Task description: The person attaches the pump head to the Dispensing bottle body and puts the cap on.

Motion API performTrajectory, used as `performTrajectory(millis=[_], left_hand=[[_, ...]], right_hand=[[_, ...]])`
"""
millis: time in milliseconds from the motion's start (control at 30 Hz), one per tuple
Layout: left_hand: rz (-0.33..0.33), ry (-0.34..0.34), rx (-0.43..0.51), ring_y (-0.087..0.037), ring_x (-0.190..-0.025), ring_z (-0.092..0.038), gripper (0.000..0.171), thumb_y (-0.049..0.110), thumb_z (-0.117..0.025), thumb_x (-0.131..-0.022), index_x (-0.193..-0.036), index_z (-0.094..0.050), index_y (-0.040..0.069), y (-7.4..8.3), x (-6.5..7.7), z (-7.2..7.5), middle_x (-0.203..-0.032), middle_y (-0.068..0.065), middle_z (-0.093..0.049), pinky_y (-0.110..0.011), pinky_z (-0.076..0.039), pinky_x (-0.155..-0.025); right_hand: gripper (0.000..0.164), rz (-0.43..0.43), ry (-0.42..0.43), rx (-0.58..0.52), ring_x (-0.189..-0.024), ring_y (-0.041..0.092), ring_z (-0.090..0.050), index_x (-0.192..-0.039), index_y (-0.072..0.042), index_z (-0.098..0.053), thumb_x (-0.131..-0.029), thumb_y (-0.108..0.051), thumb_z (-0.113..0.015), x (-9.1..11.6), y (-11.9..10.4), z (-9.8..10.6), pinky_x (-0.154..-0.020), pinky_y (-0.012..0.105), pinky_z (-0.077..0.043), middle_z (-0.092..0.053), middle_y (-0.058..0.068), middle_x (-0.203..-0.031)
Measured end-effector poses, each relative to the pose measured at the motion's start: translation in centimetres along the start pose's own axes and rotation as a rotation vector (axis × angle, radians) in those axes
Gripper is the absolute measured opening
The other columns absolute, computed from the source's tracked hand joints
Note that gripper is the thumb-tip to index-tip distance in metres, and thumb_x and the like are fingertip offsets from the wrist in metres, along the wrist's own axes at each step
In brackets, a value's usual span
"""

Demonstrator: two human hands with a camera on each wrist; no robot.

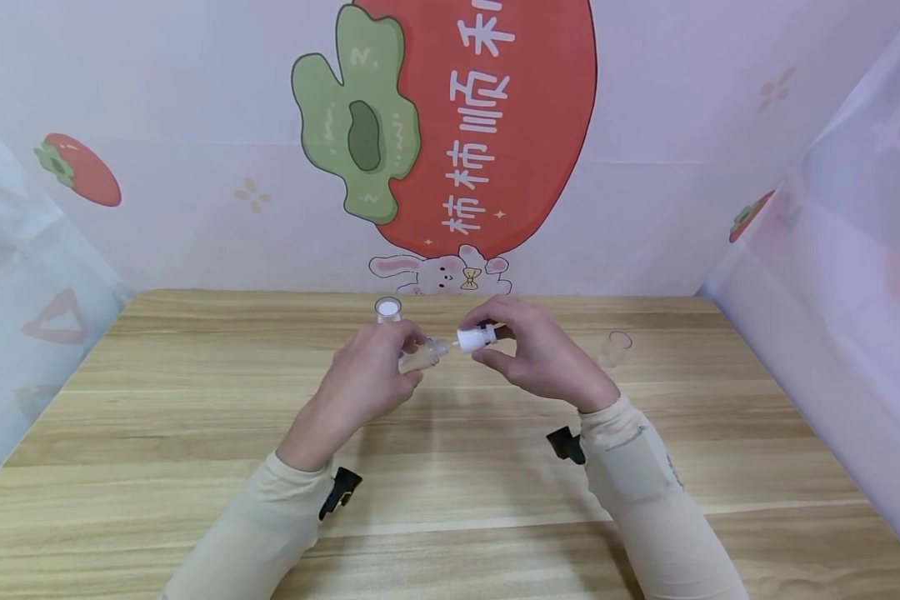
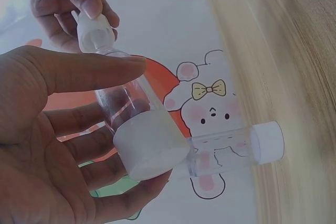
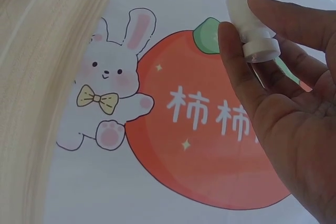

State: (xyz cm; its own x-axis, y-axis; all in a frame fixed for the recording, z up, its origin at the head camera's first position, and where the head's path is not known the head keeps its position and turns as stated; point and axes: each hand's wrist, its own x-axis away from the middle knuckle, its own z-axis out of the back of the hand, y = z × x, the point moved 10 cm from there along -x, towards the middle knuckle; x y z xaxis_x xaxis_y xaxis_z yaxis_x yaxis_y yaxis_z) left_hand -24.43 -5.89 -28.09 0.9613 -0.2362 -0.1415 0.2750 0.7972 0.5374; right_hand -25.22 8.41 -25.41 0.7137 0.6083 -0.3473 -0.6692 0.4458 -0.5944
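Observation:
My left hand [image 1: 367, 367] grips a small clear bottle [image 1: 418, 358] with a white base [image 2: 152, 142], its thumb along one side and fingers under the other. The bottle is tilted, its open threaded neck turned toward my right hand [image 1: 532, 346]. Between thumb and fingertips, the right hand pinches a white pump head [image 1: 474, 338], also seen in the right wrist view. A thin tip on the pump head points at the bottle's mouth, right at the neck. Both are held above the table, in front of my body.
Behind the left hand stands a clear tube [image 2: 223, 150] with a white end [image 2: 268, 142]. A clear cap [image 1: 613, 350] is on the wood-grain table [image 1: 450, 500], to the right of the right hand. A printed backdrop [image 1: 195, 100] rises behind the table and along both sides.

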Motion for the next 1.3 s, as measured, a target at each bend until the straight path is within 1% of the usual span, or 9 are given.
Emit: performTrajectory(millis=[367,567,800,1067,1167,1300], left_hand=[[-0.015,0.007,0.006,-0.030,-0.096,-0.068,0.035,0.004,-0.083,-0.081,-0.114,-0.072,0.003,0.35,0.19,0.05,-0.104,-0.013,-0.072,-0.046,-0.057,-0.077],[-0.029,0.014,0.000,-0.030,-0.096,-0.068,0.034,0.004,-0.082,-0.081,-0.113,-0.072,0.004,0.55,0.29,0.17,-0.104,-0.012,-0.072,-0.048,-0.056,-0.076],[-0.043,0.021,0.000,-0.029,-0.095,-0.068,0.034,0.004,-0.082,-0.080,-0.113,-0.072,0.004,0.80,0.34,0.22,-0.104,-0.011,-0.072,-0.047,-0.055,-0.075],[-0.036,0.011,0.013,-0.028,-0.093,-0.067,0.035,0.004,-0.082,-0.080,-0.114,-0.072,0.003,0.82,0.30,0.05,-0.103,-0.011,-0.072,-0.045,-0.055,-0.073],[-0.036,0.011,0.012,-0.028,-0.093,-0.067,0.035,0.004,-0.083,-0.080,-0.114,-0.072,0.004,0.85,0.28,0.02,-0.104,-0.011,-0.072,-0.045,-0.055,-0.072],[-0.036,0.011,0.012,-0.028,-0.094,-0.068,0.034,0.004,-0.083,-0.080,-0.113,-0.072,0.004,0.89,0.29,-0.03,-0.104,-0.011,-0.073,-0.045,-0.056,-0.073]], right_hand=[[0.036,-0.005,0.005,0.018,-0.093,0.013,-0.063,-0.114,-0.008,-0.069,-0.082,0.006,-0.080,-0.01,-0.12,-0.14,-0.087,0.033,-0.057,-0.066,-0.002,-0.106],[0.035,0.002,0.007,0.017,-0.093,0.013,-0.062,-0.113,-0.008,-0.070,-0.082,0.006,-0.080,-0.04,-0.01,-0.26,-0.087,0.033,-0.057,-0.067,-0.002,-0.106],[0.035,0.018,0.006,0.000,-0.093,0.013,-0.062,-0.113,-0.007,-0.069,-0.082,0.006,-0.080,-0.12,-0.16,-0.46,-0.086,0.038,-0.058,-0.067,-0.002,-0.105],[0.035,0.014,-0.006,0.004,-0.094,0.012,-0.062,-0.113,-0.008,-0.070,-0.083,0.005,-0.080,-0.13,-0.37,-0.66,-0.087,0.033,-0.057,-0.067,-0.003,-0.106],[0.035,0.015,-0.008,-0.001,-0.095,0.013,-0.062,-0.113,-0.007,-0.070,-0.082,0.005,-0.080,-0.15,-0.39,-0.74,-0.088,0.034,-0.057,-0.067,-0.002,-0.106],[0.034,0.015,-0.010,-0.004,-0.095,0.013,-0.063,-0.112,-0.007,-0.070,-0.083,0.005,-0.080,-0.21,-0.39,-0.95,-0.087,0.031,-0.057,-0.067,-0.003,-0.106]])
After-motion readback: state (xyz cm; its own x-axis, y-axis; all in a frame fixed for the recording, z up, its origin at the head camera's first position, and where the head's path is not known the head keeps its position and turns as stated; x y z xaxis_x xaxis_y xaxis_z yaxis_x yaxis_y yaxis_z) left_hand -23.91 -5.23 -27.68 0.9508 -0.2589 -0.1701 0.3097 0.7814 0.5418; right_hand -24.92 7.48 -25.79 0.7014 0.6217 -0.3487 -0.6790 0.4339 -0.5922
